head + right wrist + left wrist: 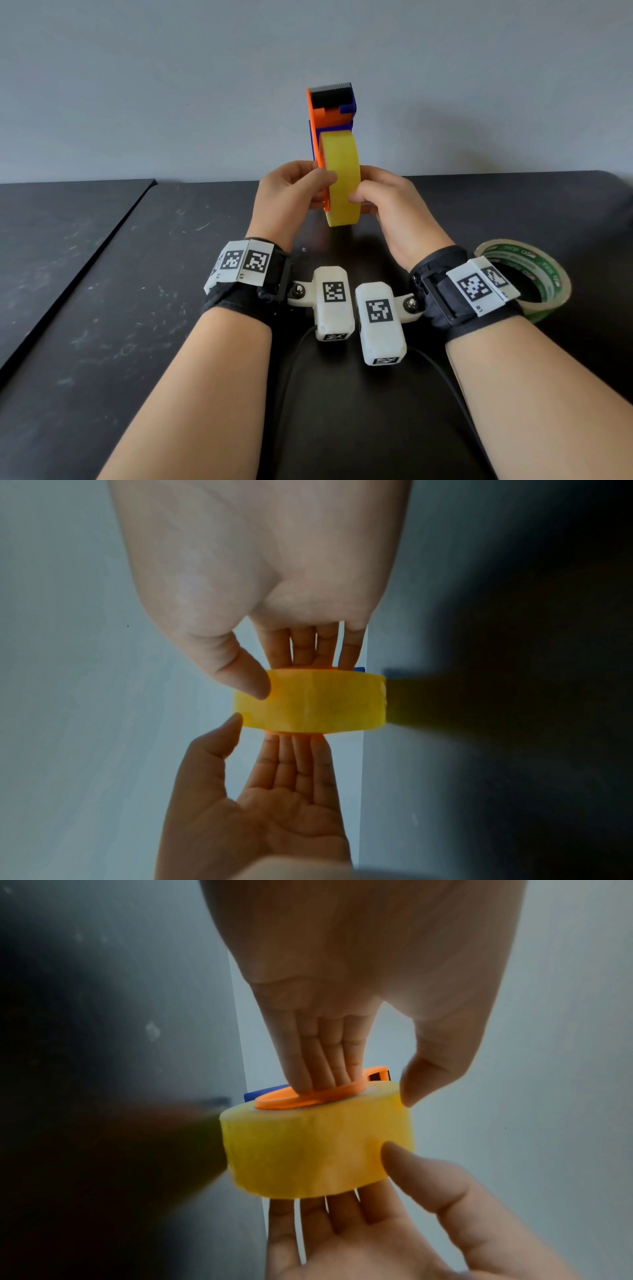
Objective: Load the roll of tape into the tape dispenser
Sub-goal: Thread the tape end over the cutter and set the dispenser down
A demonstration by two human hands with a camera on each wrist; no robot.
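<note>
An orange and blue tape dispenser [330, 109] is held upright in the air above the black table [154, 291], its serrated cutter at the top. A yellow roll of tape [342, 171] sits against the dispenser's orange side plate [294, 1100]. My left hand [308, 185] grips the dispenser from the left, with its fingers [322, 1056] flat on the orange plate and its thumb at the roll's rim. My right hand [370, 198] holds the roll [315, 702] from the right, thumb [246, 680] on the rim and fingers behind the far face. The hub is hidden.
A second roll of clear tape with green print [541, 274] lies flat on the table behind my right wrist. A grey wall [171, 85] rises at the table's far edge. A separate black board [51, 240] covers the left side.
</note>
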